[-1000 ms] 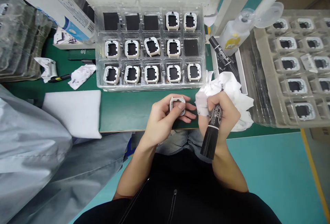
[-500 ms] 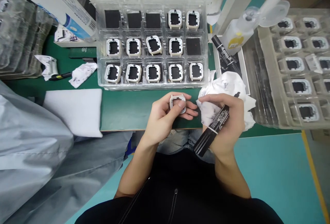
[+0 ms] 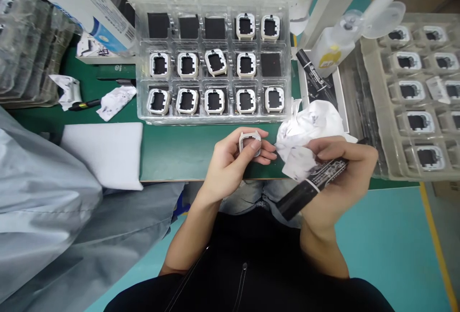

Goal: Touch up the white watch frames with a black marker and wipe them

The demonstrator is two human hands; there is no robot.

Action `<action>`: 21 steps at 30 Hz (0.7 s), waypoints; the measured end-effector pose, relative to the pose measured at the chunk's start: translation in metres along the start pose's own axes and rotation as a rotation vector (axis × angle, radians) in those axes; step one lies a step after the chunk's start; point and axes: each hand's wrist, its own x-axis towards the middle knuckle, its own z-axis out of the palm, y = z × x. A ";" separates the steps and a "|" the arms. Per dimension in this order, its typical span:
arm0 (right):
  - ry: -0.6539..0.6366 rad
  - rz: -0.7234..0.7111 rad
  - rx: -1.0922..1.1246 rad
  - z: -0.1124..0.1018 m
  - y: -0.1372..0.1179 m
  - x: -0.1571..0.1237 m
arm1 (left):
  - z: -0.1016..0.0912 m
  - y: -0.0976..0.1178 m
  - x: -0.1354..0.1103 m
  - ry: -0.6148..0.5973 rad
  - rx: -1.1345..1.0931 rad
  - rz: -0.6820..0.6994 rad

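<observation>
Between the thumb and fingers of my left hand [image 3: 233,158] is a watch case frame [image 3: 249,142], pale and square with rounded corners. My right hand [image 3: 334,187] is closed around a black marker pen [image 3: 312,185], its thick end pointing down and left. At that hand's fingertips is a smudged piece of white tissue [image 3: 301,162], seemingly pinched there. Just behind it lies a crumpled white cloth [image 3: 312,122]. Beyond my hands stands a clear plastic tray [image 3: 212,121] with several similar frames in its compartments; a few compartments show only black pads.
A second tray of frames [image 3: 381,125] is at the right, near a white bottle [image 3: 328,51] and another marker [image 3: 311,70] in a box. On the left are a white foam sheet [image 3: 102,156], stacked trays [image 3: 28,58], and a person's grey-blue sleeve [image 3: 39,197].
My right hand has moved right with the marker, and a smudged piece of tissue now shows at its fingertips. My left hand and the frame have barely shifted.
</observation>
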 end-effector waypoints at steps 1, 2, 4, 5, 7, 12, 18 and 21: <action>-0.002 0.011 0.016 -0.002 0.001 0.001 | 0.000 0.000 0.000 0.001 0.005 0.003; -0.012 0.028 0.034 -0.004 0.002 0.001 | 0.001 0.000 -0.001 0.003 0.011 0.005; -0.027 0.085 0.063 -0.007 0.005 -0.001 | 0.001 0.001 -0.001 0.011 0.021 0.007; -0.019 0.122 0.075 -0.008 0.007 -0.002 | 0.002 0.001 -0.002 0.015 0.026 0.008; 0.016 0.175 0.090 -0.008 0.007 -0.004 | 0.003 0.002 -0.002 0.024 0.038 0.007; 0.022 0.156 0.096 0.000 0.003 -0.007 | 0.004 0.002 -0.002 0.034 0.053 0.016; 0.015 0.135 0.119 0.003 0.001 -0.004 | 0.003 0.001 -0.001 0.029 0.054 0.028; -0.057 0.126 0.186 -0.002 0.004 -0.001 | 0.003 0.001 -0.001 0.033 0.059 0.026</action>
